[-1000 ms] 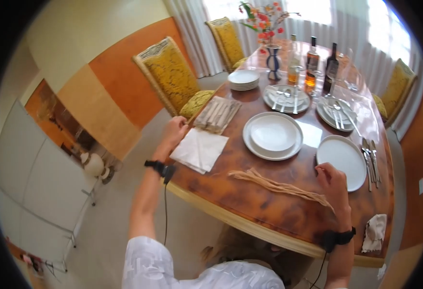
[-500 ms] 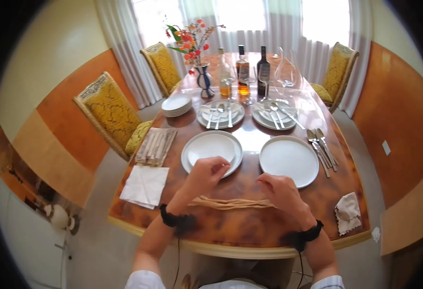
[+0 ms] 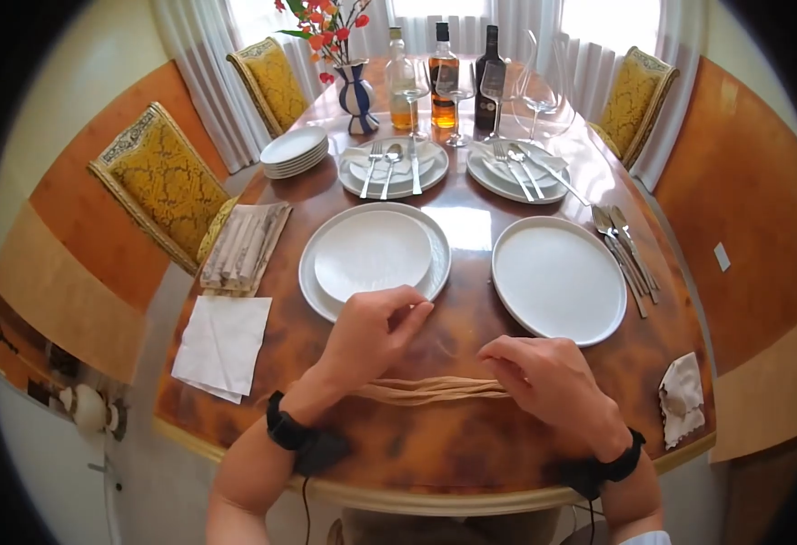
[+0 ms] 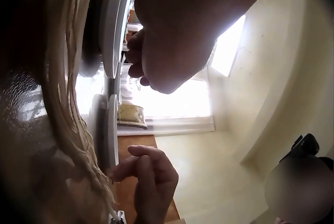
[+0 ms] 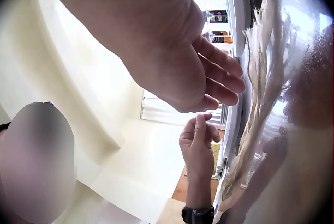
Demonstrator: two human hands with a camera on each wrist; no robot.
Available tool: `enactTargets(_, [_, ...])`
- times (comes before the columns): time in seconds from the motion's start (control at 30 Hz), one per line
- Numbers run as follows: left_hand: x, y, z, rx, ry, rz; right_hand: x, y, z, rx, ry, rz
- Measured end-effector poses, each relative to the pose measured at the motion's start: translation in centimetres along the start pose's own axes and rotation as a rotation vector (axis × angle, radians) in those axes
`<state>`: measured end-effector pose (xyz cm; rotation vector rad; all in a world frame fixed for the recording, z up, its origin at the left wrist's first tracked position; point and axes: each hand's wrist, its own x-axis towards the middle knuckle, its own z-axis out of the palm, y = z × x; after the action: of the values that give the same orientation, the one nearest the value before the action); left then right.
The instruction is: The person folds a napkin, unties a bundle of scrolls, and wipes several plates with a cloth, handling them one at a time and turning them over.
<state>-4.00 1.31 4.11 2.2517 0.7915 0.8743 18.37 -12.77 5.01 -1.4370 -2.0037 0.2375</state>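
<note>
Tan raffia strands point(image 3: 430, 391) lie in a loose bundle across the glossy wooden surface point(image 3: 471, 436), between the two hands and just in front of the plates. The left hand point(image 3: 371, 331) hovers over the bundle's left end, its grip loosely curled and holding nothing, fingertips near the rim of the stacked white plates point(image 3: 373, 259). The right hand point(image 3: 548, 377) sits at the bundle's right end, fingers bent down toward the strands, grip relaxed, beside the single white plate point(image 3: 559, 279).
</note>
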Motion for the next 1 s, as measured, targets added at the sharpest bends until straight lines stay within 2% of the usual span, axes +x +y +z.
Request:
enactTargets(0.1, [0.0, -0.1, 0.2, -0.009, 0.027, 0.04, 0.0, 0.2, -0.1, -0.016, 0.057, -0.008])
enactTargets(0.13, [0.0, -0.5, 0.3, 0.009, 0.047, 0.076, -0.1, 0.5, -0.2, -0.069, 0.026, 0.033])
enactTargets(0.17, [0.0, -0.5, 0.2, 0.036, 0.036, 0.041, -0.2, 0.6, -0.2, -0.072, 0.031, 0.052])
enactTargets(0.23, [-0.1, -0.9, 0.5, 0.025, 0.08, 0.076, -0.1, 0.6, -0.1, -0.051, 0.124, -0.012])
enactTargets(0.3, [-0.1, -1.2, 0.9, 0.006, 0.087, 0.069, -0.3, 1.8, 0.5, -0.123, 0.115, -0.025])
enactTargets(0.33, [-0.1, -1.3, 0.9, -0.071, 0.053, 0.02, -0.3, 1.3, 0.2, -0.047, 0.109, -0.011])
enactTargets(0.43, [-0.2, -1.6, 0.9, -0.015, 0.046, 0.019, 0.0, 2.4, 0.4, -0.027, 0.126, -0.033])
enactTargets(0.53, [-0.1, -2.3, 1.0, -0.099, 0.029, 0.055, -0.5, 2.9, 0.9, 0.004, 0.131, -0.02])
enactTargets(0.63, [0.1, -2.6, 0.6, -0.061, 0.056, 0.101, -0.2, 2.8, 0.1, -0.01, 0.153, -0.035])
enactTargets(0.83, [0.3, -3.4, 0.4, -0.024, 0.056, 0.066, -0.1, 3.7, 0.3, -0.026, 0.156, -0.007])
enactTargets(1.0, [-0.5, -1.9, 1.0, -0.022, 0.058, -0.011, -0.2, 3.9, 0.4, -0.017, 0.142, 0.05])
